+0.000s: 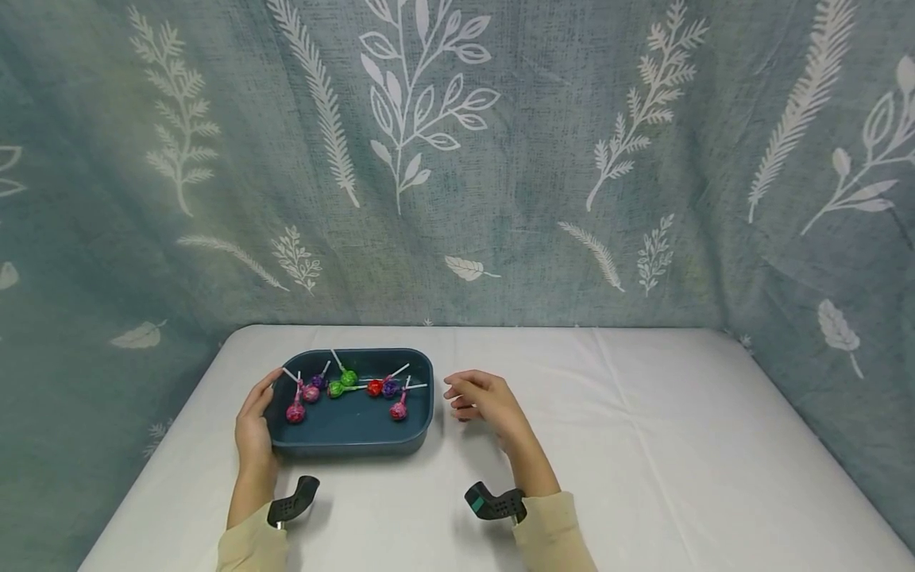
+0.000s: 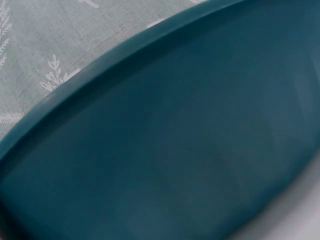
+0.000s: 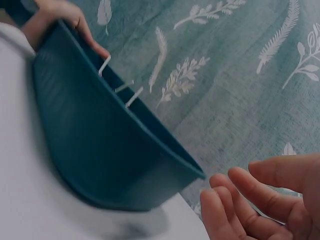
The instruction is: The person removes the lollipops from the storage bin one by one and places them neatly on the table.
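A dark teal plastic basin [image 1: 343, 437] stands on the white table. Several wrapped lollipops lie inside, among them a green lollipop [image 1: 349, 377], a red lollipop [image 1: 375, 388] and a pink lollipop [image 1: 399, 411]. My left hand [image 1: 255, 429] rests along the basin's left side, its fingers extended toward the back corner and fingertips at the rim; its thumb is hidden. The left wrist view is filled by the basin's wall [image 2: 160, 125]. To the right of the basin, apart from it, my right hand [image 1: 489, 401] hovers with loosely bent fingers [image 3: 270, 200] and nothing between them.
A white cloth covers the table [image 1: 593, 445], stretching to the right of the basin. Behind it hangs a green-blue curtain [image 1: 529, 262] with white leaf prints. Black wrist cameras sit on both wrists, at the cuffs of beige sleeves [image 1: 554, 532].
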{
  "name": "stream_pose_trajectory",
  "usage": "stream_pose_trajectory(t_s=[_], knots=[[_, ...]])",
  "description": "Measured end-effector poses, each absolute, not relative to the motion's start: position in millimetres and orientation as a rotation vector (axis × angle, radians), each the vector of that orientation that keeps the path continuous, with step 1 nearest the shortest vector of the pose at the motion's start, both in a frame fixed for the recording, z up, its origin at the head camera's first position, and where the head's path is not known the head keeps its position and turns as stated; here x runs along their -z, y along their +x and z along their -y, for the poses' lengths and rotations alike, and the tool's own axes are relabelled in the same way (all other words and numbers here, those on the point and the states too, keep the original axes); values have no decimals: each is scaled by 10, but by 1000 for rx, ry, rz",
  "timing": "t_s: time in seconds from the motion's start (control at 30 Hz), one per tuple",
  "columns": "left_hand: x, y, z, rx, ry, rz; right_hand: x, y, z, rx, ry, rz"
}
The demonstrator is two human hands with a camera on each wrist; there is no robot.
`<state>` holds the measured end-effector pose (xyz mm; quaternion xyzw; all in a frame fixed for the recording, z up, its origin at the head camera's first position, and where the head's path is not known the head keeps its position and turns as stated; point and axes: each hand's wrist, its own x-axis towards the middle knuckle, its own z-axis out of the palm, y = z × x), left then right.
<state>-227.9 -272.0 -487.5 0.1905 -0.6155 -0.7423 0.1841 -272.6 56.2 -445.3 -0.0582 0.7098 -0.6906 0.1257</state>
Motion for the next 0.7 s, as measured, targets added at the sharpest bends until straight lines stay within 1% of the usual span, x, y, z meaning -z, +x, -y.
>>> stream_pose_trajectory(t_s=[0.43,0.7], knots=[[4878,-2255,2746,2135,556,1751,4361,-2627,-320,2007,-296,-1934],[4880,-2272,2765,2135,515,1743,4244,-2719,-40,1952,-394,-1955]])
